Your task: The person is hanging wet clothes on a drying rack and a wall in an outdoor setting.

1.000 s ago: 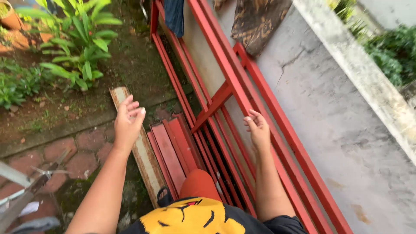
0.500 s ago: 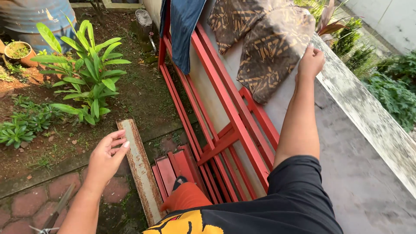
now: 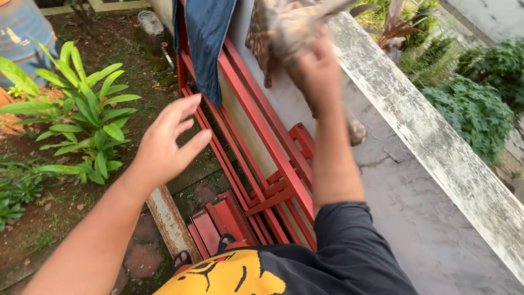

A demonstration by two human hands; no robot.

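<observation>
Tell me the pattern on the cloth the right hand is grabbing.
The cloth in the right hand is dark brown with tan leaf-like streaks, seen from the head view.

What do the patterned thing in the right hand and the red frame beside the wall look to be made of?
The patterned cloth, gripped by the right hand, looks like soft brown printed fabric: it bunches and drapes. The red frame looks like painted metal, with straight, square-edged bars and an even matte coat; painted wood cannot be ruled out.
</observation>
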